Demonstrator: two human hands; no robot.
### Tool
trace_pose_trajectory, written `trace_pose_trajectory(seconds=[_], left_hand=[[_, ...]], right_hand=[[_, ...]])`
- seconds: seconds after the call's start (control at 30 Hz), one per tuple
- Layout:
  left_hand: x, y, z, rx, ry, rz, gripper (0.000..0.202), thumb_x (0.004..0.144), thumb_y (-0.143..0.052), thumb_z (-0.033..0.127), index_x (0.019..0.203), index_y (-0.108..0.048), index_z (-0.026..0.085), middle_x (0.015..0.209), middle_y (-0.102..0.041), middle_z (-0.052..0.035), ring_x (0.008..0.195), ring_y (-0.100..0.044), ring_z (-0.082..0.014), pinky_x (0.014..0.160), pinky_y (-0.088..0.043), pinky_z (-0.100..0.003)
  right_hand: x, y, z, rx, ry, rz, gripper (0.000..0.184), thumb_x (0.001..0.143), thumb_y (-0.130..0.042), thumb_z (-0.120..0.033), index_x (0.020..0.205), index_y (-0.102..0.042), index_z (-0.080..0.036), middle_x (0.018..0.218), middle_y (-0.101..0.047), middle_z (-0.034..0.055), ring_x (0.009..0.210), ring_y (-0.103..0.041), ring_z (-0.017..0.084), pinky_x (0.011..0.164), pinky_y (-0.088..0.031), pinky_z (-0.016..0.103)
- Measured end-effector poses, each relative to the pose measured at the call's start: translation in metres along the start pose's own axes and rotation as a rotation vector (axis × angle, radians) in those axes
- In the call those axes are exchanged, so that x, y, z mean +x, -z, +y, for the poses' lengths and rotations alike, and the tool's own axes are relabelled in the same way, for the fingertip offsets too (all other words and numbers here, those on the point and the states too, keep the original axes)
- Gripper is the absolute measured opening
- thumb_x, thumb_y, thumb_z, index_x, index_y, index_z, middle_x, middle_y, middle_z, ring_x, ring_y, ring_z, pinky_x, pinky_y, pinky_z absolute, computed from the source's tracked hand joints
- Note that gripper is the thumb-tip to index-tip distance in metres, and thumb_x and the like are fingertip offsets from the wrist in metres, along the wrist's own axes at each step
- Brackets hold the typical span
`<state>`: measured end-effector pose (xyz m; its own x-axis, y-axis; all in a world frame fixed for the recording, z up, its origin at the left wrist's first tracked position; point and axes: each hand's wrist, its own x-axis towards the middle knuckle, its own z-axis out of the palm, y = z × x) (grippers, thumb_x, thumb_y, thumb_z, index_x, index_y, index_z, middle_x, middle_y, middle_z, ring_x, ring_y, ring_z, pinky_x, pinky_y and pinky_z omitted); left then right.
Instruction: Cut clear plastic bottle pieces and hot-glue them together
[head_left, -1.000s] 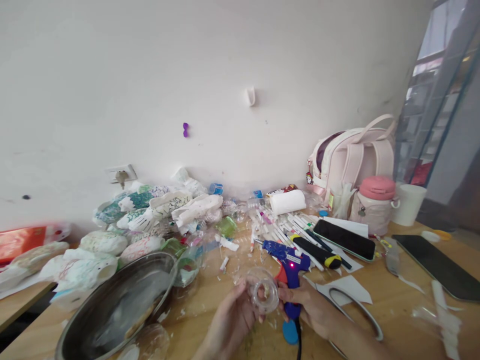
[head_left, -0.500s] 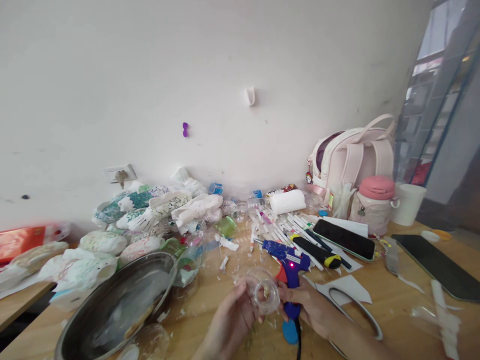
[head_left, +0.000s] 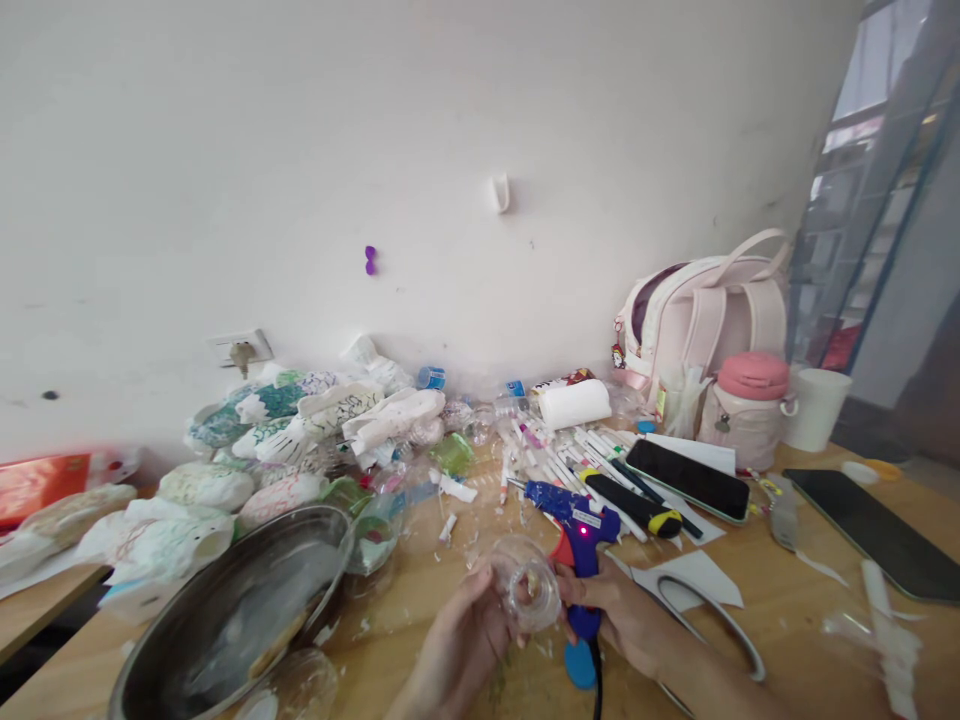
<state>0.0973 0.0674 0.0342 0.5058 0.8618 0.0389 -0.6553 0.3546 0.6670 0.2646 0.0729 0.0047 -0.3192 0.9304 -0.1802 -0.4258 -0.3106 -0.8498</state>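
My left hand (head_left: pixel 469 620) is closed on a clear round plastic piece (head_left: pixel 534 590), which looks like a bottle part with its opening facing me. My right hand (head_left: pixel 611 605) is wrapped round the handle of a blue glue gun (head_left: pixel 574 515). A small red light glows on the gun, and its nozzle points left, away from the plastic piece. The right fingertips are close to the piece's right edge; whether they touch it I cannot tell. Below the gun lies a blue disc (head_left: pixel 579 664), beside the black cord. Scissors (head_left: pixel 712 600) lie partly under my right forearm.
An oval metal basin (head_left: pixel 157 625) stands at left, before several paper-wrapped bundles (head_left: pixel 300 420). Markers (head_left: pixel 547 455), a yellow-black cutter (head_left: pixel 630 503) and a phone (head_left: pixel 686 480) lie behind the gun. A tablet-like dark slab (head_left: pixel 877 530), pink-lidded bottle (head_left: pixel 750 410) and backpack (head_left: pixel 720 310) are right.
The clear plastic piece has turned or shifted very slightly in my left hand. The glue gun and both hands are otherwise almost where they were.
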Motion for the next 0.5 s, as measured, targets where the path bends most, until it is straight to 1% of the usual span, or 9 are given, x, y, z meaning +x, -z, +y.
trace_pose_trajectory(seconds=[0.2, 0.33, 0.5], left_hand=[[-0.0012, 0.0018, -0.0021, -0.001, 0.004, 0.049, 0.020, 0.074, -0.072, 0.033, 0.075, -0.071, 0.014, 0.071, -0.066, -0.0021, 0.061, -0.060, -0.0115, 0.050, -0.049, -0.018], [-0.0018, 0.0018, -0.0026, 0.011, 0.003, 0.041, 0.020, 0.076, -0.070, 0.033, 0.077, -0.071, 0.014, 0.073, -0.065, -0.0027, 0.062, -0.060, -0.0120, 0.051, -0.048, -0.020], [-0.0024, 0.0041, -0.0022, 0.027, 0.000, 0.025, 0.020, 0.078, -0.068, 0.033, 0.077, -0.071, 0.013, 0.074, -0.064, -0.0032, 0.064, -0.059, -0.0121, 0.053, -0.048, -0.021]], right_hand=[[-0.0018, -0.0008, -0.0013, 0.003, -0.006, 0.007, 0.044, 0.049, -0.086, -0.042, 0.067, -0.057, -0.015, 0.052, -0.057, -0.0027, 0.044, -0.050, 0.009, 0.043, -0.042, 0.020], [-0.0026, -0.0037, -0.0037, 0.001, -0.004, 0.010, 0.046, 0.048, -0.086, -0.044, 0.069, -0.057, -0.016, 0.051, -0.057, -0.0024, 0.043, -0.050, 0.010, 0.042, -0.040, 0.020], [-0.0016, -0.0039, -0.0042, 0.005, -0.009, 0.015, 0.047, 0.047, -0.086, -0.045, 0.068, -0.057, -0.016, 0.052, -0.057, -0.0032, 0.043, -0.049, 0.009, 0.042, -0.040, 0.020]])
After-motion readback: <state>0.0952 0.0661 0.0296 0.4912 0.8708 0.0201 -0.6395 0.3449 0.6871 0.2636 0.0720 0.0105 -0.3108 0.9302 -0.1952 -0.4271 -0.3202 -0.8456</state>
